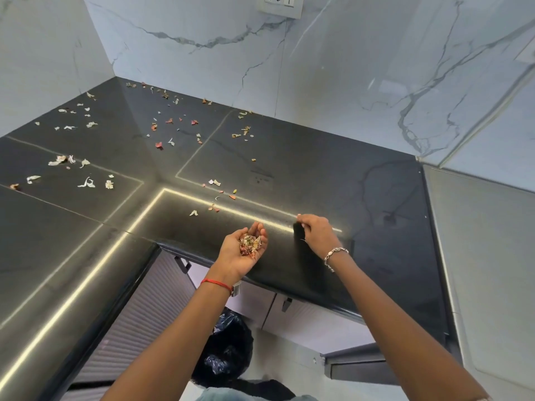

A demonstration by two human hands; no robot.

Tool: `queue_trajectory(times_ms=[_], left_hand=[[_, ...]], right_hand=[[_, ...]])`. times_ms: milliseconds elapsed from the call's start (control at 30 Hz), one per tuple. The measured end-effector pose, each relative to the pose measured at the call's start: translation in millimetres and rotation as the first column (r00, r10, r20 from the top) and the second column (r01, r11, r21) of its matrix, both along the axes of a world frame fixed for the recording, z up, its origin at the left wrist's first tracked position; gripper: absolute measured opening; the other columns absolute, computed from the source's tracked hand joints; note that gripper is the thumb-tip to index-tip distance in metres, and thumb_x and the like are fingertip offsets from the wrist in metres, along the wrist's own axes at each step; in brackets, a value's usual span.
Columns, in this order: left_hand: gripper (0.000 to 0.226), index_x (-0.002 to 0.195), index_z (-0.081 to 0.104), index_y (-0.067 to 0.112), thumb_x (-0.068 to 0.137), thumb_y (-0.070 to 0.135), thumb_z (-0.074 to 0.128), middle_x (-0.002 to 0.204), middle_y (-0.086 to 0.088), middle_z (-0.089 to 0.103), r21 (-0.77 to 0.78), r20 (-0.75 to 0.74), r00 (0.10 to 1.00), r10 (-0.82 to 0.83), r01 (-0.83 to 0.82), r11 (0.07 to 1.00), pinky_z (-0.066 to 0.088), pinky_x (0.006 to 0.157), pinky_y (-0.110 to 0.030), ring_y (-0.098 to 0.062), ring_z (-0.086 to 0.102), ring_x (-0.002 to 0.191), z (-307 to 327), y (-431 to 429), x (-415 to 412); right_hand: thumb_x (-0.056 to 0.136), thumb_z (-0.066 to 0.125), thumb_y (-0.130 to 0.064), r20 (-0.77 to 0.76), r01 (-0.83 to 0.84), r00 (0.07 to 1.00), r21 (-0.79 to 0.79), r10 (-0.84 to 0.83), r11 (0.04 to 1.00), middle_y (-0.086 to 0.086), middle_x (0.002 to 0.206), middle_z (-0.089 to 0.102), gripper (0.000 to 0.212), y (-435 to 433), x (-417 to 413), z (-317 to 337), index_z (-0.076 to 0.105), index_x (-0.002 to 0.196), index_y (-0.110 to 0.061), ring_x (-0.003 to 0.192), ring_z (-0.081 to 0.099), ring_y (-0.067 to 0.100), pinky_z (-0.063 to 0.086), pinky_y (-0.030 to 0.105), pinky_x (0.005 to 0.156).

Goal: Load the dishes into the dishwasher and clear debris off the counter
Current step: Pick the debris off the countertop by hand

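My left hand (241,250) is cupped palm up just above the front edge of the black counter (333,180), holding a small heap of collected debris (249,245). My right hand (315,233) rests palm down on the counter to the right of it, fingers curled and touching the surface; I cannot see anything in it. Scattered debris (162,131) of white, red and yellowish scraps lies across the back and left of the counter, with a few bits (215,195) just beyond my left hand. No dishes or dishwasher are in view.
A bin with a black bag (228,342) stands on the floor below the counter's corner. Cabinet fronts with handles (286,303) run under the counter. Marble walls close the back and left; a wall socket (279,4) sits high up. A light strip reflects on the counter.
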State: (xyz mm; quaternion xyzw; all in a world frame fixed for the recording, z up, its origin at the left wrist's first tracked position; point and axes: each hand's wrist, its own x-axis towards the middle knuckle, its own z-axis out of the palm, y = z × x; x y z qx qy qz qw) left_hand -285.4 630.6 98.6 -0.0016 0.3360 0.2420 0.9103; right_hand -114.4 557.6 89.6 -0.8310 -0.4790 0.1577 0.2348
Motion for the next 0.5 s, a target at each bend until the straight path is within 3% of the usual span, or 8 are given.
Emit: queue_trajectory(times_ms=[67,167,267,367,433,500], left_hand=[[0.034,0.083,0.059,0.001,0.098,0.012,0.03,0.068,-0.011,0.063,0.001,-0.01,1.0,-0.013,0.013,1.0,0.053,0.051,-0.021,-0.018,0.058,0.063,-0.5,-1.9,-3.1],[0.032,0.085,0.059,0.001,0.098,0.012,0.031,0.073,-0.01,0.061,-0.003,-0.022,0.999,-0.026,0.025,1.0,0.053,0.052,-0.021,-0.018,0.057,0.067,-1.8,-4.3,-8.0],[0.032,0.085,0.059,0.002,0.098,0.012,0.032,0.075,-0.01,0.061,-0.012,-0.026,0.999,-0.035,0.035,0.999,0.053,0.052,-0.021,-0.018,0.056,0.07,-4.7,-6.9,-13.4],[0.031,0.085,0.059,0.002,0.098,0.012,0.033,0.073,-0.01,0.062,-0.018,-0.025,0.999,-0.04,0.039,0.999,0.053,0.051,-0.021,-0.018,0.057,0.069,-7.2,-8.6,-19.2],[0.031,0.085,0.059,0.002,0.098,0.012,0.033,0.072,-0.01,0.063,-0.02,-0.029,0.999,-0.039,0.039,0.999,0.053,0.051,-0.021,-0.018,0.057,0.067,-9.1,-9.5,-22.6],[0.031,0.085,0.059,0.002,0.098,0.012,0.033,0.072,-0.01,0.063,-0.024,-0.032,0.999,-0.042,0.041,0.999,0.053,0.051,-0.022,-0.018,0.058,0.067,-11.2,-10.7,-25.3]], right_hand=[[0.09,0.037,0.007,0.024,-0.085,0.996,-0.108,0.088,0.99,0.005,0.143,0.042,0.045,-8.2,1.9,-8.8,0.049,0.132,-0.005,0.135,0.037,0.016,0.019,0.019,0.112],[0.09,0.033,0.008,0.067,-0.167,0.982,-0.143,0.178,0.975,-0.001,0.152,0.025,0.054,-27.6,-6.8,-20.3,0.034,0.142,-0.009,0.142,0.02,0.01,0.003,0.012,0.111],[0.09,0.037,0.005,0.017,-0.12,0.993,-0.022,0.12,0.993,0.003,0.144,0.041,0.046,-46.0,-15.5,-22.2,0.046,0.134,-0.005,0.136,0.034,0.013,0.013,0.013,0.111],[0.09,0.041,0.004,-0.044,0.14,0.99,0.175,-0.134,0.975,0.011,0.126,0.059,0.036,-55.8,-19.2,-17.4,0.059,0.121,-0.001,0.122,0.053,0.022,0.028,0.018,0.105],[0.093,0.04,0.001,-0.037,0.227,0.974,0.148,-0.224,0.963,0.012,0.132,0.054,0.037,-56.6,-24.3,-18.3,0.053,0.127,-0.002,0.128,0.046,0.022,0.026,0.02,0.106],[0.096,0.037,-0.005,0.022,0.189,0.982,0.042,-0.19,0.981,0.01,0.145,0.039,0.042,-53.4,-34.4,-25.3,0.041,0.137,-0.005,0.138,0.03,0.021,0.02,0.024,0.112]])
